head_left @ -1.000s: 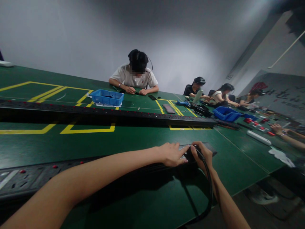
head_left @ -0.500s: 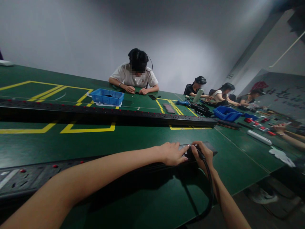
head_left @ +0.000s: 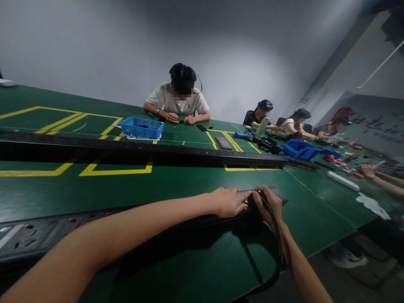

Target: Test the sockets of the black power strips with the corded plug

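A long black power strip (head_left: 59, 229) with red dots lies along the near side of the table, partly covered by my left arm. My left hand (head_left: 227, 202) rests over its right part, index finger and thumb stretched toward the plug and other fingers bent over the far side. My right hand (head_left: 267, 203) is closed around a dark plug at the end of a thick black cable (head_left: 278, 248), against the strip's right end. Fingers hide most of the plug, so I cannot tell how far in it sits. The cable loops down past the table's front edge.
Another long black power strip (head_left: 176, 155) lies farther back across the green table (head_left: 183, 179). Beyond it stand a light blue bin (head_left: 142, 128) and a darker blue bin (head_left: 300, 150). A white glove (head_left: 372, 206) lies at right. Co-workers sit across and at right.
My left thumb and index finger have shifted slightly at the plug. My right hand stays at the same place on the strip, with little other movement.
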### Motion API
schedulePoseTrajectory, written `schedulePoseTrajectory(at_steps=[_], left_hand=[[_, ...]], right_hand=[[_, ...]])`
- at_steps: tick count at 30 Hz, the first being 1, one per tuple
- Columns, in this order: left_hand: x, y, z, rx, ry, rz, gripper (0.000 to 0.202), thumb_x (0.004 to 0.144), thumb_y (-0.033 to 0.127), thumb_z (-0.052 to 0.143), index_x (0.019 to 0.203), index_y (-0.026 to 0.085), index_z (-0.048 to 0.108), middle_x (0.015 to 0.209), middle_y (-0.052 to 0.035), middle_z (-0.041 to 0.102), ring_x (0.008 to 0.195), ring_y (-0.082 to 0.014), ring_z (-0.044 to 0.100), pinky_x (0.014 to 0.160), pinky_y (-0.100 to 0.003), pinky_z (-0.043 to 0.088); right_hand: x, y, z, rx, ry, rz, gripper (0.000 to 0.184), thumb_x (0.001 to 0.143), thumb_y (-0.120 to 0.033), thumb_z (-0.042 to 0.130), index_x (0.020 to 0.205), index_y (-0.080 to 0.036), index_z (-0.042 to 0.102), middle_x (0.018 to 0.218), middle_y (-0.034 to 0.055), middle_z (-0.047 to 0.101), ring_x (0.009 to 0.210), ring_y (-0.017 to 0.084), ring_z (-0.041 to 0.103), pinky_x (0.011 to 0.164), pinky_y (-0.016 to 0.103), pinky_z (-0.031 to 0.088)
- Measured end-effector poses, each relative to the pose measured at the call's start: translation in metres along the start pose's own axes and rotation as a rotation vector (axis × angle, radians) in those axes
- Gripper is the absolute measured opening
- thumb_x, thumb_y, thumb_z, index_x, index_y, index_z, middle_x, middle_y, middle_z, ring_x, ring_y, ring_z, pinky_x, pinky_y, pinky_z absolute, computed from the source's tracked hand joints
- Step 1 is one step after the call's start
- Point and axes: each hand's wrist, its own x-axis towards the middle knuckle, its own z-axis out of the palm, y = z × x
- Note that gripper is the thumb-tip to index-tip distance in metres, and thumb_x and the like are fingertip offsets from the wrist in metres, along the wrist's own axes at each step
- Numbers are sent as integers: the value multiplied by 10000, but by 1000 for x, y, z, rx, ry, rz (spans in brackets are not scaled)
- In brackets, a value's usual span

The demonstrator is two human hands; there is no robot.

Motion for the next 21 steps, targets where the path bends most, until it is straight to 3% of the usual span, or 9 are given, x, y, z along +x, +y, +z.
schedulePoseTrajectory(at_steps=[21], left_hand=[[0,1,0,-7,5,-8,549,879,502,131,1378,275,95,1190,-150,467,962,-297,554,739,-411,434]], right_hand=[[0,0,0,-1,-2,3,237,822,-405,440,828,-198,555,640,6,603,532,120,551,542,217,383]])
